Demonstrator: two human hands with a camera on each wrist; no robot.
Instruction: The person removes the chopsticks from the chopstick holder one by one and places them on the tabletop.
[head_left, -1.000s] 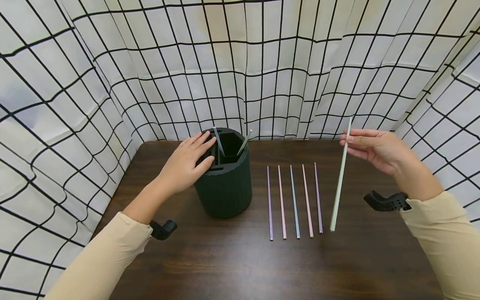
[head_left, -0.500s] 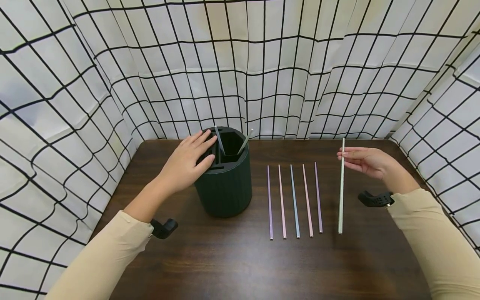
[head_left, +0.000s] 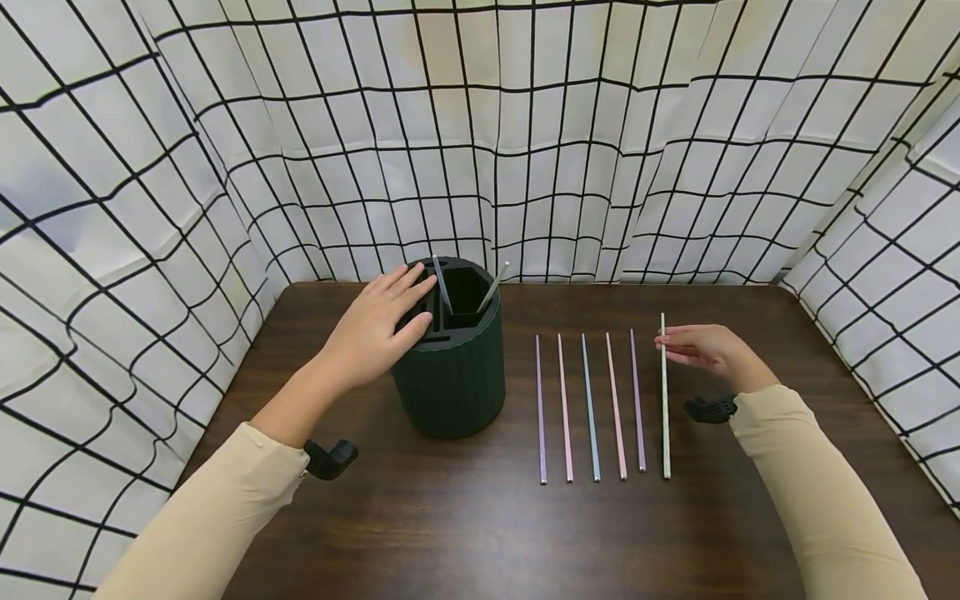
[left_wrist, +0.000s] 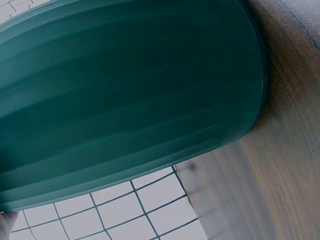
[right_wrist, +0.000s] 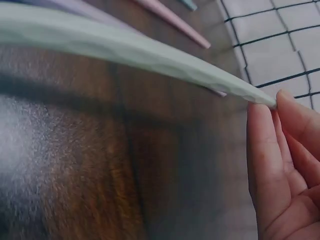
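My right hand (head_left: 705, 350) pinches a pale green chopstick (head_left: 665, 408) near its far end, between thumb and fingers. In the right wrist view the chopstick (right_wrist: 150, 55) runs from the fingertips across a dark shadow on the table. Just left of it several chopsticks lie in a row, among them a purple one (head_left: 637, 404), a pink one (head_left: 616, 408) and a blue one (head_left: 591, 408). My left hand (head_left: 378, 325) rests with spread fingers on top of a dark green utensil holder (head_left: 453, 392). A bluish chopstick (head_left: 442, 287) and a pale green chopstick (head_left: 492, 290) stick out of its large compartment.
The dark wooden table (head_left: 465, 533) bears everything. White cloth with a black grid (head_left: 555, 167) hangs behind and on both sides. Each wrist wears a black camera mount, one on the left (head_left: 330, 458) and one on the right (head_left: 710, 408).
My right hand has come down and to the left with the pale green chopstick, which now lines up beside the row. The left hand has stayed on the holder.
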